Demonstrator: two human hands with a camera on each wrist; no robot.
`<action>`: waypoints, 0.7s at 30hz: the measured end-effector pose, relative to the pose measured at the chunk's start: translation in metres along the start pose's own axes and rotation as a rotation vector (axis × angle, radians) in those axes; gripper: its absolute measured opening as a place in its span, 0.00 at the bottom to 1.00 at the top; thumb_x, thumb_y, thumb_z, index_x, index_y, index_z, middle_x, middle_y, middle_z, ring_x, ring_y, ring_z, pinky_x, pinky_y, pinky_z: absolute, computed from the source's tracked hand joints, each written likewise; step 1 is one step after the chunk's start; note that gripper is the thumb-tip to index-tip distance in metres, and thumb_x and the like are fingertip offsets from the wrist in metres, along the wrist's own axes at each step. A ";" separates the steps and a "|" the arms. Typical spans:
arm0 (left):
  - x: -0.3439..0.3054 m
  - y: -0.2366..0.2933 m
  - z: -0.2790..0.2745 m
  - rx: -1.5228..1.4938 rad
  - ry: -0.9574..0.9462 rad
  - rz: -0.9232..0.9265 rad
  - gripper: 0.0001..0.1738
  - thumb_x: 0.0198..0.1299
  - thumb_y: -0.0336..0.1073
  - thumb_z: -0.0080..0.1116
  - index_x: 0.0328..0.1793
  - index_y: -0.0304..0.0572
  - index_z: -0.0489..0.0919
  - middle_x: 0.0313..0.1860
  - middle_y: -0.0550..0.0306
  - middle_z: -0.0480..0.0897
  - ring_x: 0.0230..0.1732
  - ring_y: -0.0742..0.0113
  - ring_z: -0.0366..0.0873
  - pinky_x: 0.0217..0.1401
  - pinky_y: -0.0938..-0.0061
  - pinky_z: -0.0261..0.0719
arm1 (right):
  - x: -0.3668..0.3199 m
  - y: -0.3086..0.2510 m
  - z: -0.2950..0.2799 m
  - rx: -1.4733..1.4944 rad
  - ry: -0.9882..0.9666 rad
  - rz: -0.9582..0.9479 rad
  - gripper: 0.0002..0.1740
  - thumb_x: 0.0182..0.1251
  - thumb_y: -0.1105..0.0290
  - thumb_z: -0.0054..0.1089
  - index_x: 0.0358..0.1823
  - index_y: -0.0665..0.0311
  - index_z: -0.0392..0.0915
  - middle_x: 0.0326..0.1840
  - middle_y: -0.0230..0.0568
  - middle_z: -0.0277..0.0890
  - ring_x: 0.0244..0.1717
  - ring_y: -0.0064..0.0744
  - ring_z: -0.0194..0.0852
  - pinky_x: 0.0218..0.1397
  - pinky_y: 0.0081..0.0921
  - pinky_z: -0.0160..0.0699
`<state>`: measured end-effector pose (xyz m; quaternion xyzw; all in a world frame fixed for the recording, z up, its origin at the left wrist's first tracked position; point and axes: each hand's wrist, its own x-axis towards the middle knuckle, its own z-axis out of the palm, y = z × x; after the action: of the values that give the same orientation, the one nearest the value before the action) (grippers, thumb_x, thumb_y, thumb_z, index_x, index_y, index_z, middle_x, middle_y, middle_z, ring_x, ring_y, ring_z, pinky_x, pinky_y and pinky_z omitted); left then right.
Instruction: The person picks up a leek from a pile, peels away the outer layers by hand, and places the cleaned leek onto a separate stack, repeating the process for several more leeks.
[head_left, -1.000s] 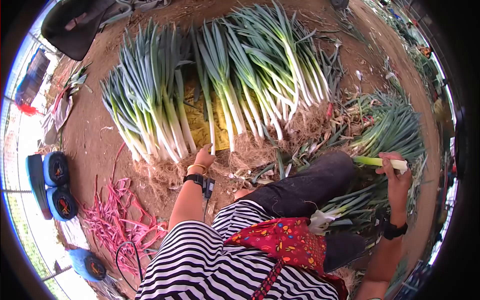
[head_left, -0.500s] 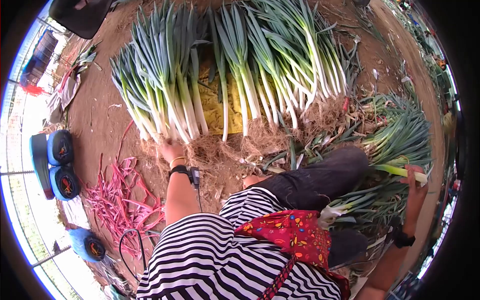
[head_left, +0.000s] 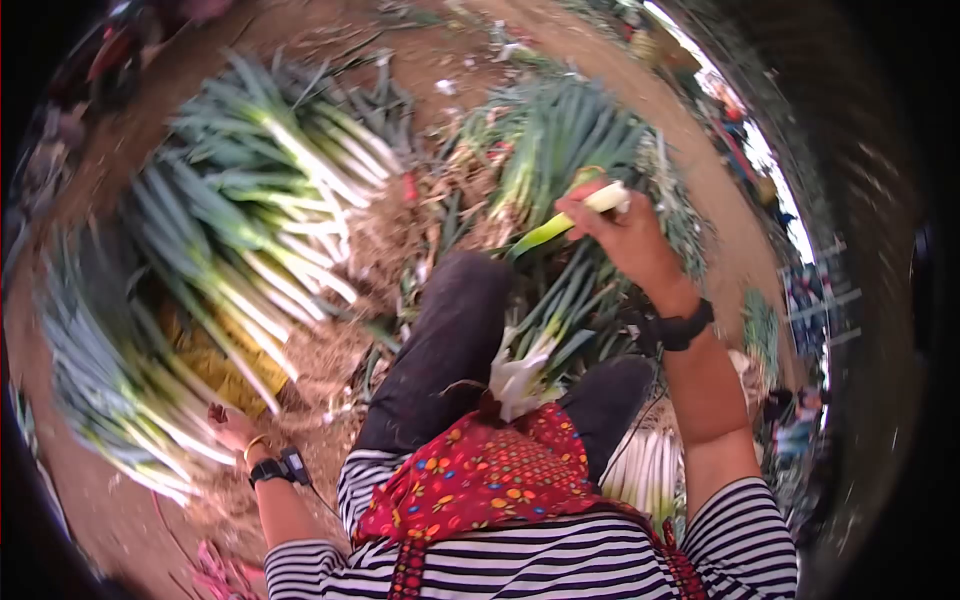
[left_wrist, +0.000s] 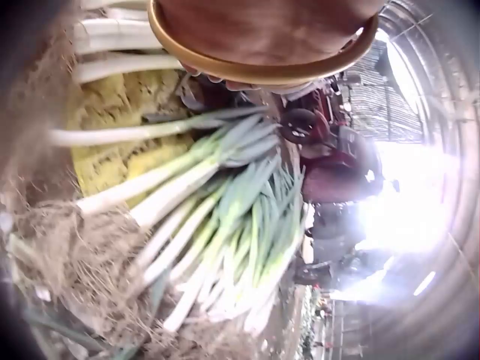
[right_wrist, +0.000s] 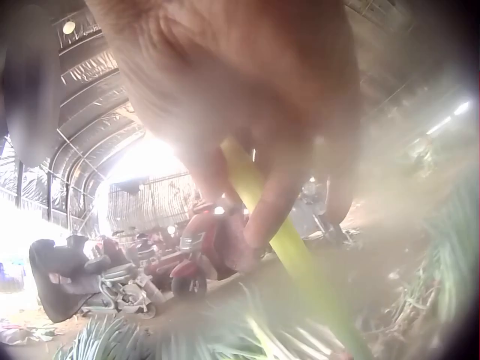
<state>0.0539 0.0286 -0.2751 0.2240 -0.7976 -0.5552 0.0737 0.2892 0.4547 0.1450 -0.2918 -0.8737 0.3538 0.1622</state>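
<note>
My right hand (head_left: pixel 630 235) pinches a leek stalk (head_left: pixel 541 235) between thumb and fingers, its white end up and its green part slanting down to the left. The right wrist view shows the yellow-green stalk (right_wrist: pixel 291 251) passing between the fingers. My left hand (head_left: pixel 232 425) is over the white stems of the left leek bundle (head_left: pixel 130 380), with nothing visible in its grasp. From the left wrist, much of that hand is hidden behind its bangle (left_wrist: pixel 247 73). A few separate leeks (left_wrist: pixel 161 187) lie on a yellow sheet (left_wrist: pixel 105 165) nearby.
Another leek pile (head_left: pixel 300 150) lies beyond the sheet, roots toward me. More green leaves (head_left: pixel 560 130) are heaped ahead of my knee (head_left: pixel 455 300). A leek with white roots rests between my legs. Trimmed white stalks (head_left: pixel 645 475) lie at my right side. Parked motorbikes (right_wrist: pixel 127 281) stand farther off.
The head view has swung right. My left hand has left the lone leek at the sheet for the left bundle's stems. The right hand still holds its stalk, now raised closer to view.
</note>
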 end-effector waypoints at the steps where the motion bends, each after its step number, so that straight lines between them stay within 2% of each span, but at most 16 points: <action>1: -0.007 0.025 0.021 -0.068 -0.061 0.072 0.19 0.53 0.23 0.45 0.54 0.33 0.71 0.48 0.52 0.76 0.48 0.63 0.73 0.54 0.72 0.69 | -0.003 0.013 -0.008 0.045 0.027 -0.002 0.08 0.63 0.74 0.55 0.41 0.69 0.75 0.38 0.36 0.78 0.29 0.23 0.77 0.35 0.20 0.77; 2: -0.025 0.071 0.037 -0.113 -0.135 0.029 0.20 0.52 0.23 0.45 0.54 0.31 0.70 0.47 0.51 0.76 0.47 0.63 0.73 0.54 0.73 0.68 | -0.010 0.018 -0.016 0.050 0.040 0.047 0.08 0.63 0.73 0.56 0.41 0.69 0.75 0.38 0.36 0.79 0.29 0.22 0.76 0.35 0.20 0.77; 3: -0.011 0.052 0.065 -0.236 -0.257 0.114 0.21 0.50 0.23 0.46 0.54 0.31 0.70 0.47 0.50 0.76 0.47 0.61 0.73 0.54 0.73 0.69 | -0.017 0.029 -0.020 0.160 0.098 0.062 0.10 0.62 0.65 0.59 0.36 0.65 0.76 0.26 0.29 0.75 0.25 0.18 0.74 0.31 0.18 0.72; 5: -0.038 0.101 0.095 -0.342 -0.400 0.276 0.21 0.50 0.23 0.47 0.53 0.31 0.71 0.46 0.50 0.76 0.46 0.62 0.74 0.53 0.72 0.69 | -0.034 0.052 -0.031 0.148 0.058 0.115 0.09 0.62 0.65 0.59 0.36 0.65 0.76 0.25 0.28 0.74 0.25 0.17 0.73 0.31 0.17 0.72; 6: -0.049 0.121 0.103 -0.296 -0.489 0.268 0.20 0.51 0.23 0.48 0.53 0.30 0.71 0.46 0.50 0.76 0.45 0.63 0.73 0.52 0.72 0.70 | -0.043 0.055 -0.034 0.096 0.024 0.184 0.09 0.62 0.66 0.59 0.35 0.65 0.76 0.24 0.28 0.74 0.25 0.17 0.74 0.31 0.18 0.72; 7: -0.065 0.140 0.121 -0.361 -0.586 0.199 0.20 0.51 0.24 0.49 0.54 0.34 0.71 0.47 0.54 0.75 0.44 0.67 0.72 0.48 0.77 0.70 | -0.046 0.063 -0.040 0.135 0.030 0.213 0.09 0.61 0.67 0.59 0.35 0.66 0.76 0.25 0.29 0.75 0.25 0.17 0.74 0.31 0.18 0.72; 10: -0.101 0.173 0.141 -0.354 -0.775 0.163 0.20 0.54 0.27 0.51 0.55 0.40 0.71 0.48 0.57 0.75 0.44 0.71 0.71 0.45 0.80 0.69 | -0.070 0.095 -0.041 0.269 0.040 0.342 0.09 0.61 0.68 0.59 0.35 0.67 0.76 0.28 0.32 0.77 0.25 0.19 0.75 0.33 0.18 0.74; 13: -0.116 0.174 0.164 -0.371 -0.916 0.119 0.18 0.55 0.28 0.52 0.54 0.42 0.72 0.47 0.59 0.74 0.44 0.73 0.71 0.42 0.80 0.70 | -0.089 0.126 -0.035 0.378 -0.086 0.397 0.09 0.61 0.67 0.59 0.35 0.67 0.76 0.27 0.31 0.76 0.26 0.20 0.75 0.33 0.19 0.74; 15: -0.130 0.179 0.175 -0.335 -0.954 0.114 0.18 0.54 0.27 0.52 0.53 0.42 0.73 0.46 0.61 0.74 0.42 0.74 0.71 0.40 0.81 0.69 | -0.094 0.135 -0.043 0.278 -0.153 0.484 0.09 0.61 0.67 0.59 0.35 0.67 0.76 0.29 0.33 0.77 0.28 0.21 0.76 0.35 0.20 0.75; 16: -0.142 0.194 0.174 -0.308 -0.973 0.112 0.18 0.53 0.28 0.53 0.53 0.41 0.72 0.47 0.60 0.74 0.41 0.74 0.71 0.40 0.81 0.69 | -0.096 0.153 -0.052 0.259 -0.109 0.482 0.09 0.59 0.67 0.61 0.35 0.65 0.77 0.28 0.32 0.77 0.28 0.20 0.75 0.36 0.21 0.75; 17: -0.154 0.208 0.173 -0.277 -0.990 0.114 0.19 0.52 0.29 0.54 0.53 0.39 0.71 0.47 0.58 0.74 0.41 0.73 0.70 0.40 0.80 0.68 | -0.087 0.159 -0.076 0.093 -0.045 0.392 0.07 0.60 0.67 0.58 0.31 0.63 0.75 0.24 0.32 0.73 0.27 0.22 0.73 0.33 0.23 0.74; 18: -0.158 0.211 0.182 -0.278 -0.990 0.116 0.19 0.52 0.29 0.55 0.53 0.40 0.71 0.47 0.59 0.74 0.42 0.73 0.70 0.40 0.80 0.67 | -0.072 0.174 -0.109 -0.162 0.119 0.197 0.07 0.57 0.69 0.59 0.35 0.63 0.77 0.27 0.33 0.76 0.28 0.23 0.75 0.35 0.25 0.75; 19: -0.171 0.224 0.185 -0.289 -0.999 0.127 0.20 0.53 0.30 0.54 0.54 0.39 0.71 0.48 0.58 0.74 0.43 0.72 0.71 0.42 0.78 0.69 | -0.051 0.195 -0.150 -0.472 0.334 0.088 0.08 0.58 0.69 0.55 0.36 0.64 0.77 0.27 0.35 0.76 0.30 0.27 0.75 0.35 0.28 0.75; 20: -0.184 0.241 0.189 -0.316 -1.035 0.154 0.20 0.54 0.31 0.53 0.54 0.38 0.70 0.49 0.57 0.74 0.44 0.71 0.71 0.44 0.77 0.69 | -0.030 0.195 -0.209 -0.424 0.365 0.517 0.11 0.59 0.67 0.53 0.40 0.65 0.77 0.29 0.39 0.77 0.33 0.29 0.76 0.36 0.31 0.75; 21: -0.200 0.260 0.192 -0.328 -1.070 0.177 0.20 0.55 0.32 0.52 0.55 0.38 0.70 0.51 0.56 0.73 0.46 0.69 0.71 0.47 0.76 0.69 | -0.026 0.227 -0.270 -0.760 0.370 -0.276 0.15 0.59 0.65 0.54 0.43 0.67 0.76 0.33 0.44 0.79 0.32 0.31 0.77 0.36 0.30 0.76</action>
<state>0.0892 0.3539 -0.0817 -0.1705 -0.6428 -0.6998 -0.2609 0.5314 0.7119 0.1694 -0.2696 -0.9288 -0.0759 0.2428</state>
